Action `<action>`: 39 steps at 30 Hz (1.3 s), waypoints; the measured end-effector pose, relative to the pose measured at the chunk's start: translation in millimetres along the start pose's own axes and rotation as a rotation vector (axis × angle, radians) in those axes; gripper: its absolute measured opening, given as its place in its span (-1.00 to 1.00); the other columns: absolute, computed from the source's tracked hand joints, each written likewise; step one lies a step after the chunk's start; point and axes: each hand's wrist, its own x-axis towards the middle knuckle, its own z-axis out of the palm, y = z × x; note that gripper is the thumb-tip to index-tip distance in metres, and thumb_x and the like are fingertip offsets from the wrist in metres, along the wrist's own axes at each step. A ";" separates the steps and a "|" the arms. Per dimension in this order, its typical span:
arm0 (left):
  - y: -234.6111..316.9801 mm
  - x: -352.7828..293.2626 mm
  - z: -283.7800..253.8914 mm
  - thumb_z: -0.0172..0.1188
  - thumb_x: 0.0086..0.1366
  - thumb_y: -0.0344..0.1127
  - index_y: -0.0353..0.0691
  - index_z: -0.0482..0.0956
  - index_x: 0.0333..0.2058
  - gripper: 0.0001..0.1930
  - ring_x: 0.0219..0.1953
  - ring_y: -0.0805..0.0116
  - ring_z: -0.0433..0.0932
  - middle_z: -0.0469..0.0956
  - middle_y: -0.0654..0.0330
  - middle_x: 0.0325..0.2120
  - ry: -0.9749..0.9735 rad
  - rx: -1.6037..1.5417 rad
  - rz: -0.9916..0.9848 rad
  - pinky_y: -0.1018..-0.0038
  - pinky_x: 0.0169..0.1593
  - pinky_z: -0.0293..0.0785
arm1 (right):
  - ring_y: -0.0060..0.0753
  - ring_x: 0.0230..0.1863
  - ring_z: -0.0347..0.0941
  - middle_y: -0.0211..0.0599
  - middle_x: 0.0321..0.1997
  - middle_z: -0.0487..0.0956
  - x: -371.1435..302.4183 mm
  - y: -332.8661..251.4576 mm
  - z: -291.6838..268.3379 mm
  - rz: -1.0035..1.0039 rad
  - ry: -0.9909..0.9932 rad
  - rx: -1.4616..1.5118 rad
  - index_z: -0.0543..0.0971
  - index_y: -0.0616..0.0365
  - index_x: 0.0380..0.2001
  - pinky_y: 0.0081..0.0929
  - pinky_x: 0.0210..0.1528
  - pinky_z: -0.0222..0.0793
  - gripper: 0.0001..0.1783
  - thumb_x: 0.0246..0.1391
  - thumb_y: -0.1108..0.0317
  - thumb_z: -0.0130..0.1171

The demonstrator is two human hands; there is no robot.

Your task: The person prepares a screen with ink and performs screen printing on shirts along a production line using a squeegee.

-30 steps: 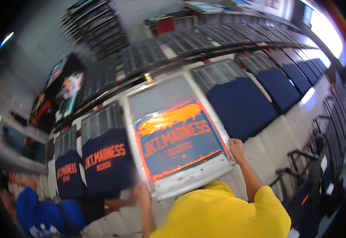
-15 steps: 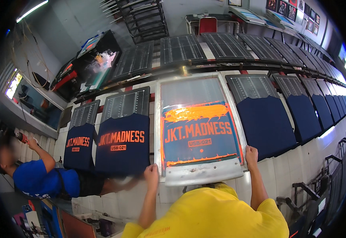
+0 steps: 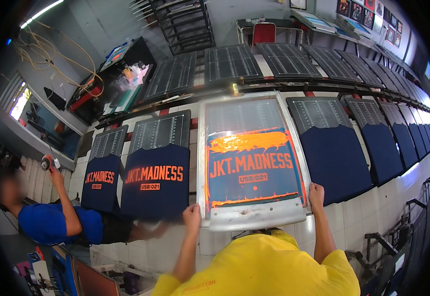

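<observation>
Before me lies a metal-edged printing screen (image 3: 202, 148), with orange ink (image 3: 247, 141) spread in a thick band across its mesh. Orange lettering shows through the mesh below that band, and smeared ink runs along the lower edge. A broad bolted metal bar (image 3: 259, 215) crosses the near end. My left hand (image 3: 191, 217) is closed at the screen's lower left edge. At the right edge my right hand (image 3: 317, 197) is closed too, fingers against the frame. What the fingertips touch underneath is hidden.
Two navy shirts (image 3: 155, 197) with orange print lie on boards to the left. Unprinted navy shirts (image 3: 340, 163) line the right. Bare dark boards (image 3: 234, 64) stand in a row behind a rail. A person in blue (image 3: 52, 222) holds a red tool (image 3: 46, 162) at far left.
The whole view has shifted slightly right and down. My hands stay closed at the screen's sides. The other person's hand and red tool have moved right, and the tool has turned.
</observation>
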 end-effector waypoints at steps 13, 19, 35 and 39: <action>3.4 4.4 -14.3 0.21 0.30 -0.26 -0.47 0.64 -0.24 -0.70 -0.35 0.46 0.54 0.65 0.14 -0.43 -0.085 0.047 0.006 0.46 -0.22 0.44 | 0.09 -0.49 0.46 0.20 -0.52 0.51 6.4 12.5 12.2 -0.085 0.019 -0.115 0.55 0.42 -0.43 -0.11 -0.33 0.30 -0.62 0.21 0.24 -0.01; -5.2 18.3 -16.6 0.23 0.25 -0.22 -0.39 0.67 -0.29 -0.71 -0.45 0.19 0.59 0.62 -0.06 -0.51 -0.129 0.385 0.197 0.35 -0.28 0.47 | 0.21 -0.39 0.50 0.23 -0.44 0.54 0.8 10.3 24.7 -0.129 0.103 -0.207 0.57 0.40 -0.41 -0.06 -0.29 0.34 -0.59 0.24 0.20 -0.03; 1.6 -80.5 -57.6 0.12 0.42 -0.17 -0.38 0.64 -0.44 -0.63 -0.51 0.50 0.49 0.61 0.18 -0.54 -0.248 0.063 0.123 0.52 -0.39 0.41 | -0.06 0.17 0.42 -0.20 0.16 0.52 -99.6 -74.6 2.6 -1.094 -0.524 -0.351 0.45 0.14 0.13 -0.14 0.15 0.38 -0.37 -0.06 0.30 0.35; 0.5 -120.5 -32.8 0.05 0.46 -0.15 -0.37 0.65 -0.37 -0.61 -0.49 0.52 0.47 0.60 0.23 -0.50 -0.824 0.009 -0.095 0.50 -0.44 0.36 | -0.09 0.24 0.36 -0.24 0.30 0.40 -117.1 -90.5 8.5 -1.255 -0.760 -0.708 0.39 0.02 0.19 -0.15 0.18 0.35 -0.26 -0.15 0.31 0.36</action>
